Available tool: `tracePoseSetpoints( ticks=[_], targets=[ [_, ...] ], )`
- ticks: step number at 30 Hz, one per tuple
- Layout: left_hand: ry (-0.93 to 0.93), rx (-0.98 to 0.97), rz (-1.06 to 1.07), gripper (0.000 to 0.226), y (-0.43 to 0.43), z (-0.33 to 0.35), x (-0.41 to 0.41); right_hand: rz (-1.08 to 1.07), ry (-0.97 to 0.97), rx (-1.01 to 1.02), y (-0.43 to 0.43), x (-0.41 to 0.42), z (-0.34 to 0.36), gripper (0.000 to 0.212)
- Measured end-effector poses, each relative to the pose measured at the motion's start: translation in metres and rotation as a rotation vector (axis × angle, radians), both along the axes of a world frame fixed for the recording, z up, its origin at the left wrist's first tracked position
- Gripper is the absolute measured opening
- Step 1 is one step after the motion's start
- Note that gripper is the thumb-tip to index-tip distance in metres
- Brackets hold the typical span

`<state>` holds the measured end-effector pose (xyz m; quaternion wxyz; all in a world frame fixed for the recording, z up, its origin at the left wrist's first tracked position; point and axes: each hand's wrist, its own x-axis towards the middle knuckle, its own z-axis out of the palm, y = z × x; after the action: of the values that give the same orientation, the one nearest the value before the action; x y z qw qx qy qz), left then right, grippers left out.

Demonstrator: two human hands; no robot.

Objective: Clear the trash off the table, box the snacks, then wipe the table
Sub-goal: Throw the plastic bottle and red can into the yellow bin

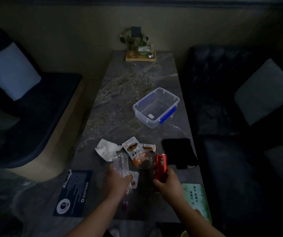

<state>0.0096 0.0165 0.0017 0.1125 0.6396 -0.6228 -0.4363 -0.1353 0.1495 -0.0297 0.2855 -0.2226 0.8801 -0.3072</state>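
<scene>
My left hand (118, 182) grips a clear empty plastic bottle (120, 164) above the near part of the table (120, 103). My right hand (167, 183) is wrapped around a red drink can (160, 164). Between and beyond them lie a crumpled white tissue (107, 148), a white and orange snack packet (134, 150), a small orange wrapped bar (148, 147) and a round dark item in clear wrap (144, 162). A small white packet (134, 179) peeks out beside my left hand. A clear plastic box (156, 106) with blue clips stands open farther back right.
A black cloth or pad (179, 153) lies right of the can. A dark blue card (74, 192) sits at near left, a green card (198, 200) at near right. A wooden tray (140, 56) with a plant stands at the far end. Dark sofas with pale cushions flank the table.
</scene>
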Motion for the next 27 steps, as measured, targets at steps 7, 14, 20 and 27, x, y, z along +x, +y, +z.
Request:
tracePoseSetpoints(
  ticks=[7, 14, 20, 27],
  targets=[
    [0.114, -0.019, -0.206, 0.079, -0.015, 0.009, 0.024, -0.148, 0.020, -0.029, 0.008, 0.040, 0.014, 0.061],
    [0.209, 0.018, -0.438, 0.064, -0.022, 0.007, 0.046, -0.327, 0.085, -0.041, 0.034, 0.097, 0.029, 0.060],
    [0.307, 0.070, -0.573, 0.060, 0.009, 0.013, 0.046, -0.465, 0.103, -0.048, 0.077, 0.130, 0.043, 0.066],
    [0.283, 0.093, -0.768, 0.082, 0.077, 0.012, 0.037, -0.598, 0.073, -0.054, 0.147, 0.148, 0.046, 0.069]
  ],
)
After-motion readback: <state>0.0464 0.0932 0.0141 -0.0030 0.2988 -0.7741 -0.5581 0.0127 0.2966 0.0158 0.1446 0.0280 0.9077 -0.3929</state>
